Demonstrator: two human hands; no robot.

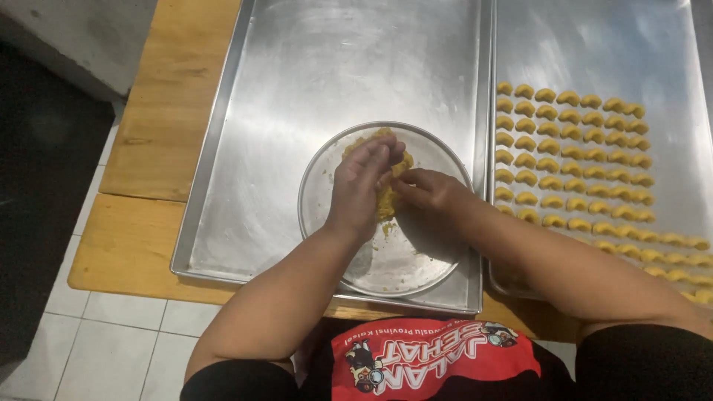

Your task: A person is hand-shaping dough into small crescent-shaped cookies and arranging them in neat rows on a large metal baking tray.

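- While both hands worked over the round metal plate (386, 260), the yellow dough (386, 199) lay on the plate's upper half, partly hidden beneath the fingers.
- Left hand (362, 186): palm down over the dough, fingers nearly straight and together, pressed flat against the lump. Grip mostly open, more a press than a grasp; whether the fingertips curled round any dough could not be told.
- Right hand (425, 190): came in from the right, fingers bent and drawn together at the dough's right edge, touching it. Grip narrowly closed, seemingly pinching a small piece; the piece itself was hidden by the fingers.
- Dough crumbs scattered on the plate just below the hands.
- Plate sat inside the left baking tray (245, 186), toward its lower right corner; the tray was steel and rectangular.
- Right baking tray (594, 44) stood just beside the left one, edges touching or nearly so.
- Crescent-shaped dough pieces (572, 160) lay on the right tray in neat rows, filling its near-left part.
- Both trays rested on a wooden desk (163, 111).
- White floor tiles (111, 341) showed below the desk's edge.
- Red printed cloth (438, 360) at the person's waist, bottom of view.
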